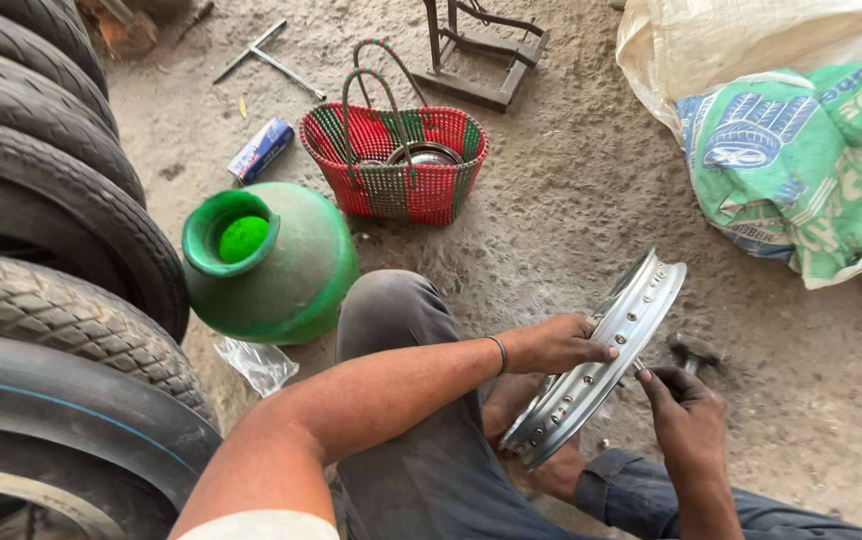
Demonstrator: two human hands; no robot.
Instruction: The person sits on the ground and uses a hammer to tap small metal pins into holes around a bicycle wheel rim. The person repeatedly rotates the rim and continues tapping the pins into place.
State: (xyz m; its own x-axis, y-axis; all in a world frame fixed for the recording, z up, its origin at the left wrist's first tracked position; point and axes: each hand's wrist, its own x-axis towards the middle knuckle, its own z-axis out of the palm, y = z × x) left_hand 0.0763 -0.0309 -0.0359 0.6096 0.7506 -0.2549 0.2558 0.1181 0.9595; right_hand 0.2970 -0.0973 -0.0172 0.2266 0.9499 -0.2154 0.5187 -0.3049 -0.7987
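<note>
A shiny metal wheel rim with a row of spoke holes stands tilted on edge between my knees. My left hand grips its left side, thumb pressed on the outer face. My right hand is on the rim's right side, fingers pinched on a small thin metal piece, perhaps a spoke nipple, held against a hole. A dark hammer head lies on the ground just beyond my right hand.
A stack of black tyres fills the left. A green water pot, a red-green woven basket, a blue packet, a T-shaped wrench, a metal stand and printed sacks sit on the dusty ground.
</note>
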